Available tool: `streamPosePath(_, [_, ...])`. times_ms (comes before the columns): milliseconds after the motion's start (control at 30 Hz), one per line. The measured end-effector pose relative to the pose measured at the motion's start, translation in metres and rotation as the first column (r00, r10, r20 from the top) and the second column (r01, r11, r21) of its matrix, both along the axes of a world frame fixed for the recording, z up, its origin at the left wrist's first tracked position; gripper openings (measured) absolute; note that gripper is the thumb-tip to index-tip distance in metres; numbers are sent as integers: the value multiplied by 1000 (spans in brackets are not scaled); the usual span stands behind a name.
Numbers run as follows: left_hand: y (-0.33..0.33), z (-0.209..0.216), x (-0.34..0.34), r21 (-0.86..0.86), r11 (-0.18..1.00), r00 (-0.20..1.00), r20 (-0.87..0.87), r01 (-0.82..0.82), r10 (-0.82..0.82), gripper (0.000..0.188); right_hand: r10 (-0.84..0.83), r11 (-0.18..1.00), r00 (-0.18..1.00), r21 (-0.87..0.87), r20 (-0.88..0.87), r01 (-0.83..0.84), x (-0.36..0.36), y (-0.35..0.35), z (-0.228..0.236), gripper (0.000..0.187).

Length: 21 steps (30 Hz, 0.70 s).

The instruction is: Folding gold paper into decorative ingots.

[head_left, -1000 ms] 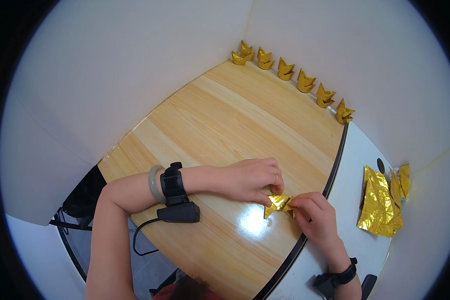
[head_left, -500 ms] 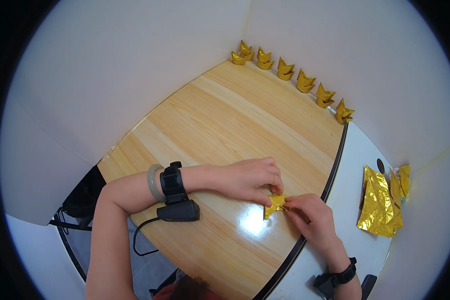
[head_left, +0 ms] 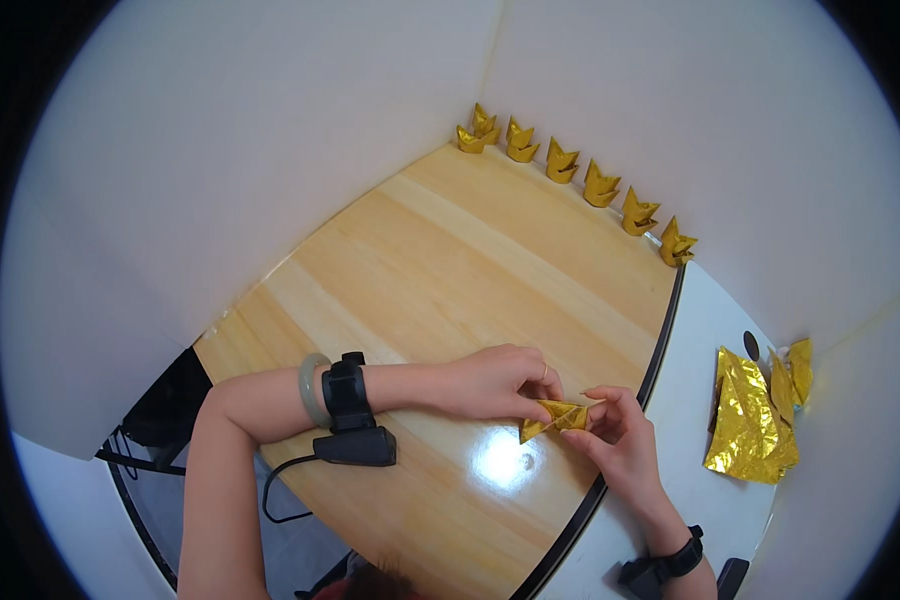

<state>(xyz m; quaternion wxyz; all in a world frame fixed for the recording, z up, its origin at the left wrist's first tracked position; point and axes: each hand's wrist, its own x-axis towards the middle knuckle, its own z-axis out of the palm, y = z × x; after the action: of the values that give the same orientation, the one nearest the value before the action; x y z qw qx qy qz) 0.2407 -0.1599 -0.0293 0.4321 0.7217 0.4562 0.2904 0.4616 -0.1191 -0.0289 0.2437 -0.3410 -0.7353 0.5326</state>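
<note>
A small folded piece of gold foil paper (head_left: 560,417) is between my hands, over the near right part of the wooden table. My left hand (head_left: 505,383) reaches across from the left and pinches its left side between thumb and fingers. At its right end is my right hand (head_left: 625,440), with the thumb on the near corner and the fingers curled beside the far corner. Creases and pointed corners show on the folded piece. My fingertips hide parts of its edges.
Several folded gold paper crowns (head_left: 601,184) stand in a row along the back right wall. Gold foil sheets (head_left: 750,420) lie on the white surface (head_left: 715,330) at the right, past the table's black edge. Light walls enclose the wooden table (head_left: 390,270).
My right hand has opened somewhat around the right end of the folded paper, and more of the paper shows. The whole scene has shifted slightly as the view moved.
</note>
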Motion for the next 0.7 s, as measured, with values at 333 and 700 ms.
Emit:
streamPosePath(333, [6, 1, 10, -198, 971, 940, 285, -132, 186, 16, -100, 982, 988, -175, -120, 78, -3, 6, 10, 15])
streamPosePath(700, [9, -11, 5, -172, 950, 841, 443, -259, 310, 20, 12, 991, 1000, -135, -18, -15, -12, 17, 13, 23])
